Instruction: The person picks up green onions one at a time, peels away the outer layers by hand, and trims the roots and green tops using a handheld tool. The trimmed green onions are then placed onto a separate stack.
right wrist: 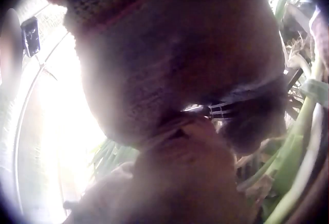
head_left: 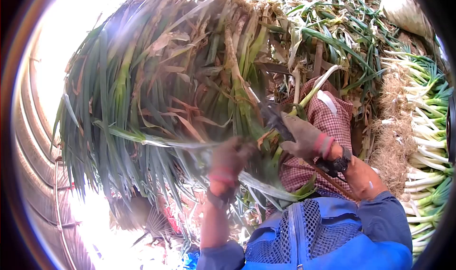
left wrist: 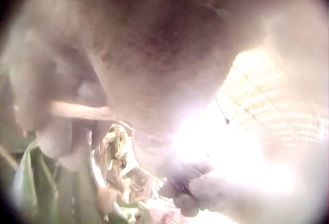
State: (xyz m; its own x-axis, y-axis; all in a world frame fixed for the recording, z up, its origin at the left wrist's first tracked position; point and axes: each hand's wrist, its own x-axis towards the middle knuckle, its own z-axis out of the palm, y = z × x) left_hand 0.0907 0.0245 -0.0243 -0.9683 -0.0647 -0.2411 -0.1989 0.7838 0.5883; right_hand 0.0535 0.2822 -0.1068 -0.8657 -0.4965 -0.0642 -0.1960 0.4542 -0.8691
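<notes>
In the head view my gloved left hand (head_left: 230,161) is blurred, fingers curled round a long green onion (head_left: 164,142) whose leaves stretch out to the left. In the left wrist view a thin brownish strip (left wrist: 85,111) lies between the fingers. My gloved right hand (head_left: 304,136) grips a black tool (head_left: 272,120) with a slim nozzle, which looks like an air blow gun. A brown hose (head_left: 335,180) runs beneath that wrist. Another onion stalk (head_left: 323,84) crosses the thigh beside the right hand. The right glove (right wrist: 175,64) hides most of the tool in the right wrist view.
A tall heap of untrimmed green onions (head_left: 128,80) rises in front and to the left. Cleaned onions (head_left: 427,142) with bushy roots lie in a row at the right. Loose leaves (head_left: 327,23) cover the ground behind, near a pale sack (head_left: 406,11).
</notes>
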